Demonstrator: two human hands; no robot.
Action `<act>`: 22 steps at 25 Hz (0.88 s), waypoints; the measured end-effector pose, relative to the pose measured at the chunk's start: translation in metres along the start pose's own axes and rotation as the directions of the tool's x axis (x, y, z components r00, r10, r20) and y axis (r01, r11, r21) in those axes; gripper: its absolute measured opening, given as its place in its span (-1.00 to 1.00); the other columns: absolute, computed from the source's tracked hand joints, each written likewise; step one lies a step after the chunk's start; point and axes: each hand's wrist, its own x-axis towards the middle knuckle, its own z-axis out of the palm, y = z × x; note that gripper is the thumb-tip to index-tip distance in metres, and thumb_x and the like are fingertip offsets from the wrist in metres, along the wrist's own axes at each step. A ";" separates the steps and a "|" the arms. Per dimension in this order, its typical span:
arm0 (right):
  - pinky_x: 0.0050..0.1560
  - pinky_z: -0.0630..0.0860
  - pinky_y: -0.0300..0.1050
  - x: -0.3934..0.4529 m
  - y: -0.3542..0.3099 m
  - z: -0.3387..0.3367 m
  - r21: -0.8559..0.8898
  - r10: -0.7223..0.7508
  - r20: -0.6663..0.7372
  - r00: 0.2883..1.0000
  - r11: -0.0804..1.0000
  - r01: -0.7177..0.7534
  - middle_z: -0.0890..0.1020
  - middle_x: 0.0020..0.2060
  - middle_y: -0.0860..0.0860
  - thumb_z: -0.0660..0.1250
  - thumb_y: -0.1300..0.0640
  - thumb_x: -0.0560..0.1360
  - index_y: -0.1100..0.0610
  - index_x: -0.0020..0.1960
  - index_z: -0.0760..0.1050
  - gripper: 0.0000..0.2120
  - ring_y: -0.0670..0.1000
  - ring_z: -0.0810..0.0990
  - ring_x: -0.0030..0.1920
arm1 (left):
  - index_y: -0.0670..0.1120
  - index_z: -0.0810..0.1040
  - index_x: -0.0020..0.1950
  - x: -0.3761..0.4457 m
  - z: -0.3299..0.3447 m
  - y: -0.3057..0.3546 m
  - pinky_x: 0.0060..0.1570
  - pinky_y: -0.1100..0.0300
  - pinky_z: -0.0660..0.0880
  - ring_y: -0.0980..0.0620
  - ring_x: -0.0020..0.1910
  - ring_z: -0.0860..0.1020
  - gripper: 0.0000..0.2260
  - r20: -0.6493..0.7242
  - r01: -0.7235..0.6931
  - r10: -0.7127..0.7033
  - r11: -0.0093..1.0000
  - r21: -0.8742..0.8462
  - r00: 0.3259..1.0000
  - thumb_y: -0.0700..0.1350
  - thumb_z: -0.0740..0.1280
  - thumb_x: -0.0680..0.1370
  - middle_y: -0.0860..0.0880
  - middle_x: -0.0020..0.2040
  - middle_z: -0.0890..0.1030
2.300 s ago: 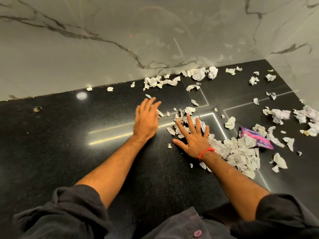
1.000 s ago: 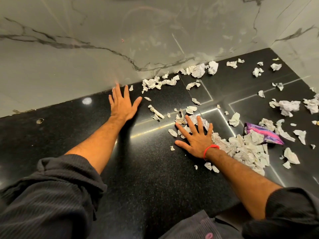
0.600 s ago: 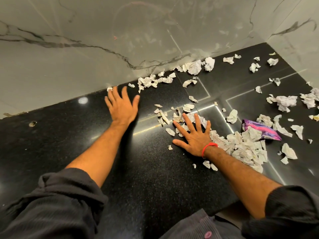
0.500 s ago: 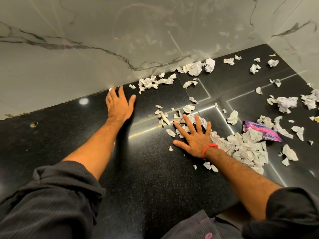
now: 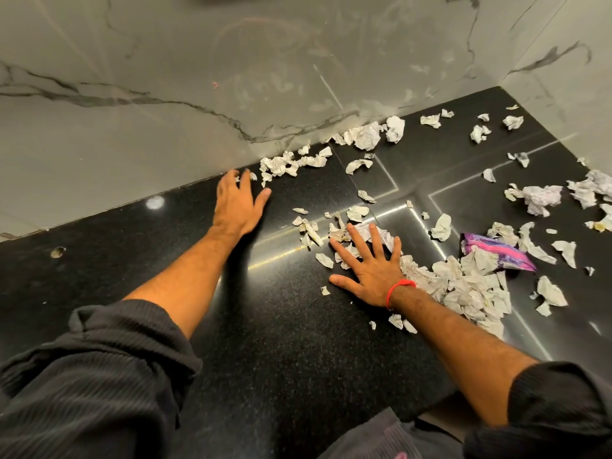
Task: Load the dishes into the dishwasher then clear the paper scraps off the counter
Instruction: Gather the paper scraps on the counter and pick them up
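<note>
White crumpled paper scraps lie scattered over the black counter (image 5: 281,342). The biggest heap of scraps (image 5: 470,289) sits beside my right wrist. Another string of scraps (image 5: 291,162) runs along the foot of the marble wall. My left hand (image 5: 236,203) lies flat and open on the counter, fingertips against the wall and just left of that string. My right hand (image 5: 371,266), with a red thread on the wrist, is spread flat on small scraps (image 5: 334,233) in the middle. Neither hand holds anything. No dishes or dishwasher are in view.
A purple-pink wrapper (image 5: 496,256) lies among the scraps at the right. More crumpled scraps (image 5: 543,198) sit toward the right wall corner. A small hole (image 5: 58,251) marks the counter at the far left. The counter's front edge is by my body.
My left hand slid from mid-counter back to the wall, then edged right toward the scraps there. My right hand stayed flat on the middle scraps.
</note>
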 end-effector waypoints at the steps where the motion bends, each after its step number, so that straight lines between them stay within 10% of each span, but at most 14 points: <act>1: 0.36 -0.28 0.54 0.000 0.000 0.000 -0.001 0.001 -0.002 1.000 1.000 -0.001 -0.42 0.52 -0.14 -0.19 -0.53 0.44 -0.39 0.47 -0.39 -0.30 0.17 -0.45 0.51 | -0.18 0.29 0.54 -0.008 0.003 0.010 0.52 -0.16 0.21 -0.24 0.52 0.21 -0.38 0.018 -0.050 0.051 0.998 -0.049 0.999 0.23 0.12 0.65 -0.28 0.50 0.25; 6: 0.36 -0.30 0.54 0.000 0.000 0.003 0.000 0.002 -0.019 1.000 1.000 -0.002 -0.42 0.52 -0.16 -0.22 -0.54 0.43 -0.39 0.47 -0.38 -0.30 0.17 -0.45 0.51 | -0.14 0.49 0.41 -0.061 0.020 0.050 0.42 -0.11 0.37 -0.07 0.40 0.39 -0.58 -0.126 -0.454 0.440 0.884 -0.114 0.889 0.09 0.13 0.69 -0.14 0.40 0.45; 10: 0.36 -0.30 0.55 0.000 0.001 0.003 0.009 0.001 -0.012 1.000 1.000 0.000 -0.41 0.52 -0.15 -0.20 -0.53 0.43 -0.38 0.48 -0.36 -0.29 0.17 -0.45 0.51 | -0.07 0.13 0.62 -0.008 0.005 0.044 0.58 -0.13 0.01 -0.19 0.61 0.00 -0.33 -0.015 -0.219 0.219 0.972 -0.084 0.976 0.31 0.08 0.64 -0.15 0.63 0.06; 14: 0.36 -0.27 0.56 0.001 0.001 0.004 0.008 0.007 -0.010 1.000 1.000 -0.007 -0.41 0.52 -0.16 -0.18 -0.53 0.44 -0.38 0.48 -0.36 -0.30 0.17 -0.45 0.51 | 0.04 -0.13 0.66 0.029 0.004 0.052 0.57 -0.20 -0.16 -0.16 0.62 -0.22 -0.17 0.199 -0.291 0.287 0.957 -0.013 0.937 0.48 -0.01 0.54 -0.08 0.66 -0.18; 22: 0.38 -0.28 0.53 0.002 0.003 0.009 0.002 0.015 -0.022 1.000 1.000 -0.015 -0.42 0.52 -0.12 -0.21 -0.55 0.41 -0.29 0.52 -0.35 -0.22 0.13 -0.46 0.51 | 0.04 0.01 0.65 -0.076 0.039 0.104 0.59 -0.14 -0.16 -0.02 0.63 -0.21 -0.37 0.180 -0.455 0.474 0.880 -0.134 0.862 0.32 -0.17 0.66 0.05 0.66 -0.06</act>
